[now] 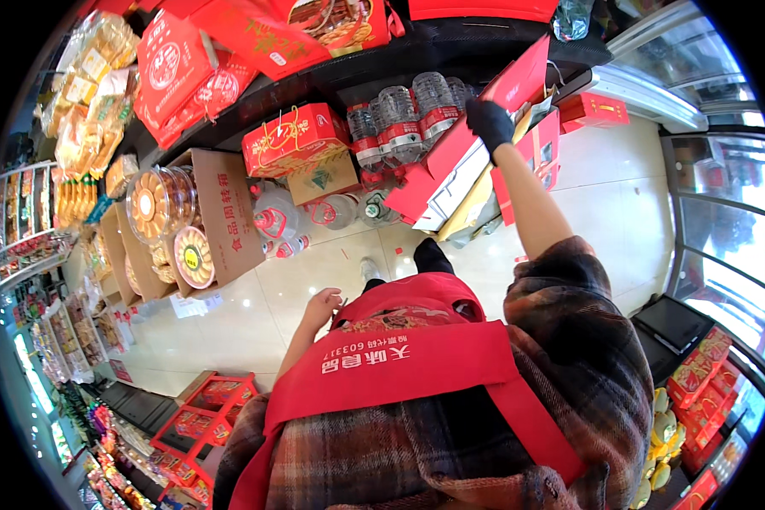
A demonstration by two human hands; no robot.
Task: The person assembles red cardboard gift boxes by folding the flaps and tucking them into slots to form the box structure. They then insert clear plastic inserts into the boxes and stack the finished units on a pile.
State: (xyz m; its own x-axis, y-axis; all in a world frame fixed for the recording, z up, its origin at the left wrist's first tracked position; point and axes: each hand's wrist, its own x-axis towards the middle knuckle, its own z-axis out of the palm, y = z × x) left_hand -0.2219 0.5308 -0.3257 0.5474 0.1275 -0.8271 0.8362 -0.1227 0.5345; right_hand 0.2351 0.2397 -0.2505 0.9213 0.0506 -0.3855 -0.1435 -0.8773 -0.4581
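Observation:
My right hand (490, 127), in a black glove, reaches forward and closes on the upper edge of a flat red gift bag (525, 78). Below it, flattened red, white and tan cardboard pieces (461, 191) lean together in a slanting stack. The glove hides the exact grip. My left hand (321, 308) is bare and hangs low beside my red apron (382, 361). Its fingers are curled, with a small dark thing at their tips that is too small to name.
Large water bottles (395, 119) stand beside a red gift box (296, 140). Further left, an open brown carton (221, 217) holds round clear-lidded pastry trays (153, 204). Red bags (178, 76) lie on the dark shelf. Glass doors (722, 221) rise on the right.

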